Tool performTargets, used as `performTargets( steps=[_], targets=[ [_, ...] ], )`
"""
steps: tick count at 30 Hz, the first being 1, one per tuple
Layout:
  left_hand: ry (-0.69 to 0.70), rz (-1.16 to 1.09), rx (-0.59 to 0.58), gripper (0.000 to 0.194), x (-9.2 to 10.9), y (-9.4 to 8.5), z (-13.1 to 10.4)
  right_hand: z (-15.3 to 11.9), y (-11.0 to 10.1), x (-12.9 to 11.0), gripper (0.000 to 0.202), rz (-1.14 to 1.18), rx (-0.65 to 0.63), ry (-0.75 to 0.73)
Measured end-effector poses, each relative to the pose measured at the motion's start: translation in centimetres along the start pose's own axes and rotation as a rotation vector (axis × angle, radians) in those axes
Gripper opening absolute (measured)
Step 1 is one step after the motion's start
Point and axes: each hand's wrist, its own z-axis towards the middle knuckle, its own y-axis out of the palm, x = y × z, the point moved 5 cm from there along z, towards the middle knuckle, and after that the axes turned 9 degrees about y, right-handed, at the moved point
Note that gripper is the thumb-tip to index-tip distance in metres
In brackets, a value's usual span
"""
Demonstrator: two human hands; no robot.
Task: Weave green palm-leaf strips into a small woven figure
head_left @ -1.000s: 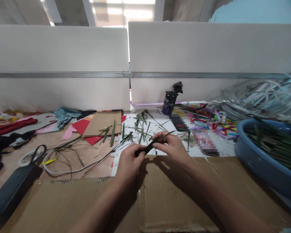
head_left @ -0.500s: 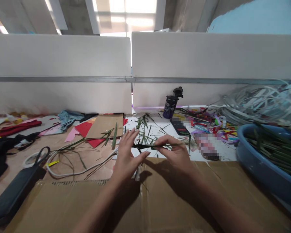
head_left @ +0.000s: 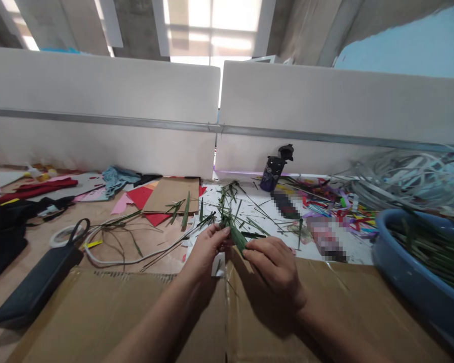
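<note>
Between both hands is a green leaf piece point(head_left: 237, 238), narrow and folded-looking, held above the cardboard's far edge. My left hand point(head_left: 211, 243) pinches its far end between thumb and fingers, where thin dark strands stick out. My right hand point(head_left: 274, 262) grips the near end with curled fingers, palm down. How the leaf is folded or woven under the fingertips is hidden. Beyond the hands, cut leaf scraps point(head_left: 255, 204) are scattered over white paper. Flattened cardboard point(head_left: 144, 312) lies below my forearms.
A blue basin point(head_left: 393, 252) of long green leaves stands on the right. Behind it are coiled white strips point(head_left: 408, 176). A dark bottle point(head_left: 272, 174) with its lid up stands near the white partition point(head_left: 136, 91). At left lie a black case point(head_left: 41, 282) and a tape roll point(head_left: 58, 236).
My left hand has gone from spread fingers to a pinch on the leaf. My right hand has turned palm down, and the leaf now slants toward me. The camera view has tilted slightly.
</note>
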Motion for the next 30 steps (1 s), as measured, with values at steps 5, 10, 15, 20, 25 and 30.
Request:
performTargets(
  steps=[5,10,15,20,25,30],
  targets=[
    [0.038,0.052,0.048,0.042,0.6,-1.0,0.6,-0.9,1.4,1.5,0.031,0.147,-0.141,0.227],
    [0.063,0.127,0.076,0.030,1.3,-1.0,0.3,-2.2,2.4,4.3,0.027,0.594,-0.296,0.909],
    [0.025,0.090,0.030,0.035,0.8,-0.2,-0.4,-3.2,3.7,3.5,0.019,0.967,-0.355,1.336],
    [-0.032,-0.008,0.044,0.047,0.0,0.0,-0.7,-3.6,4.2,2.8,0.028,1.106,-0.334,1.491],
    [-0.027,-0.025,0.073,0.046,0.1,0.2,-0.7,-4.0,4.8,3.4,0.034,1.145,-0.361,1.490],
    [-0.073,-0.007,0.080,0.054,0.2,0.3,-0.5,-3.5,5.2,4.2,0.034,1.044,-0.303,1.423]
  ],
)
